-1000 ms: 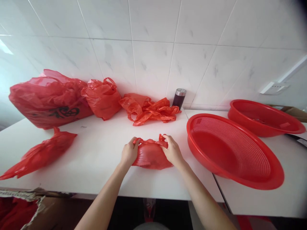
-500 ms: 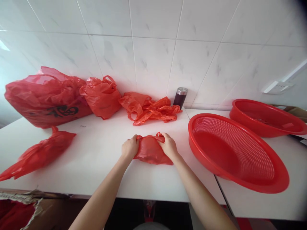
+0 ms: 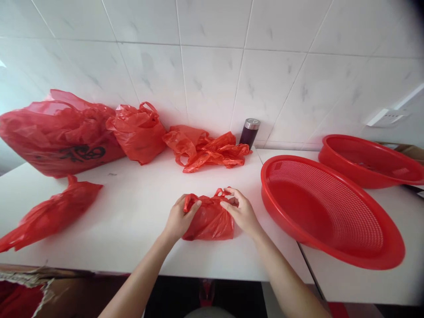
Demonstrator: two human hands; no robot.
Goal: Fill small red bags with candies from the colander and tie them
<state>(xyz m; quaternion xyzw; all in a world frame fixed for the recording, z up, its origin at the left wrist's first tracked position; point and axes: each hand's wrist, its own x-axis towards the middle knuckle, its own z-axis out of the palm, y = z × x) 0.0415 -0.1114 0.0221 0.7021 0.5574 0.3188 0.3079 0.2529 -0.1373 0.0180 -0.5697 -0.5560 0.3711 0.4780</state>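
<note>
A small filled red plastic bag sits on the white table in front of me, its top edge bunched. My left hand is closed on the bag's upper left corner, thumb on the near side and a fold of plastic between thumb and fingers. At the upper right corner, my right hand pinches the plastic with its thumb low, while the index finger reaches to a small handle loop. What the bag contains cannot be made out.
Behind lie crumpled red plastic bags, a full red bag, a large printed red bag and a dark flask. Another red bag rests left. A red perforated basket and a red basin stand right.
Both hands have shifted slightly toward me and loosened at the bag's top. The right fingers have lifted and spread around the handle loop. The bag's top looks more puckered.
</note>
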